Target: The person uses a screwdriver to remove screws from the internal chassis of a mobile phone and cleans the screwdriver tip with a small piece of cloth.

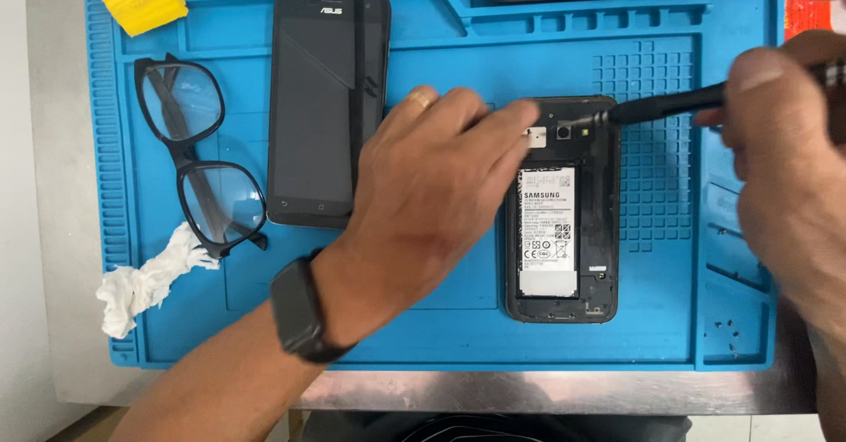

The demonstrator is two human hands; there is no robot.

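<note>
Left hand (432, 186) lies flat, gripping nothing, pinning the opened phone (564, 208) at the mat's (441, 327) centre. Right hand (784, 160), at three o'clock, clasps a screwdriver (670, 105), its tip at the phone's upper screws.

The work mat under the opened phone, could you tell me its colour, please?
The mat is bright blue, seen best in the head view.

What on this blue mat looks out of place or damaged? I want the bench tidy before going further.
A crumpled white tissue lies at the blue mat's lower left edge, partly off it, by black glasses. The black phone lies with a loose panel askew on its screen. The opened phone has its back off, battery bare.
</note>
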